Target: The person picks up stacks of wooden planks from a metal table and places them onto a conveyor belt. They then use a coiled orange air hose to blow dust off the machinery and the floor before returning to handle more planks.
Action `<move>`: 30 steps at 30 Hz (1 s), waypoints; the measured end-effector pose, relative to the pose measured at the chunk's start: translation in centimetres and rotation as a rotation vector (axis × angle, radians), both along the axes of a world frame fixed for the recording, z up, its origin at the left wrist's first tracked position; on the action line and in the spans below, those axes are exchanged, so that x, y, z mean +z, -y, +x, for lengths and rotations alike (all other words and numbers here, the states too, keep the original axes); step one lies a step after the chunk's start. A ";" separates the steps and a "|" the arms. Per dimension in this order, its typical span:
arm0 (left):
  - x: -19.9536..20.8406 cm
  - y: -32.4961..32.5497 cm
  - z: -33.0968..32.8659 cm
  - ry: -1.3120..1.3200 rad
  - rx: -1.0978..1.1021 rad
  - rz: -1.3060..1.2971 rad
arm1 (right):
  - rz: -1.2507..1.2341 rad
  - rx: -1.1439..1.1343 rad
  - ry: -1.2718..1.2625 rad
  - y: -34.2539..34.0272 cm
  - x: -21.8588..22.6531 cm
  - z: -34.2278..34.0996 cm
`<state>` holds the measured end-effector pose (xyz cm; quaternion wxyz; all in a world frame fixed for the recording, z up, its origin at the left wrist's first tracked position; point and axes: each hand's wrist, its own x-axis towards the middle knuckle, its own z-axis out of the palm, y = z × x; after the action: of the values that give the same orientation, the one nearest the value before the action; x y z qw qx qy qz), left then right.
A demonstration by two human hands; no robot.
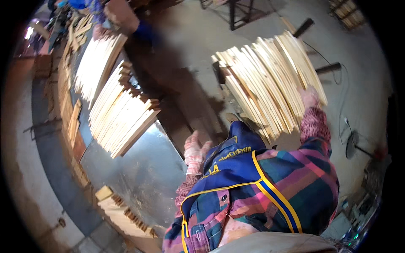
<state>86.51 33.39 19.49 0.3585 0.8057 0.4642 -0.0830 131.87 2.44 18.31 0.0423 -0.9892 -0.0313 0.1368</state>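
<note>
The right hand (310, 98) lay on the outer edge of one stack of wooden strips (261, 80), ahead and to the right of one blue apron (228, 154); whether its fingers gripped could not be told. The left hand (196, 151) hung empty, fingers spread, near one metal table (135, 175). A sideways push could have toppled the seemingly unbound outer strips. Two larger stacks (120, 120) lay on the table; single strips overlapped too closely to count.

A shiny metal surface (130, 181) stood at left, reflecting light. Grey floor (367, 92) stretched rightward; a dark-legged stand (232, 16) stood beyond, and a bright light (29, 32) glowed upper left.
</note>
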 end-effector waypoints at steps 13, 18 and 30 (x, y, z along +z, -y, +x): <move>6.3 -2.7 9.0 -0.269 -0.222 -0.101 | 0.012 0.182 -0.143 -11.1 -10.3 0.3; 6.5 -3.0 8.6 -0.187 -0.234 -0.099 | 0.310 0.255 0.182 -19.3 -5.7 1.8; 0.8 -11.8 -6.0 0.037 0.296 -0.094 | 0.777 1.043 -0.051 -50.3 -5.6 -13.0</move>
<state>80.55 45.17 20.32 0.4126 0.7122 0.5668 -0.0358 118.85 52.71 12.75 0.3256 -0.7533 -0.5535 0.1416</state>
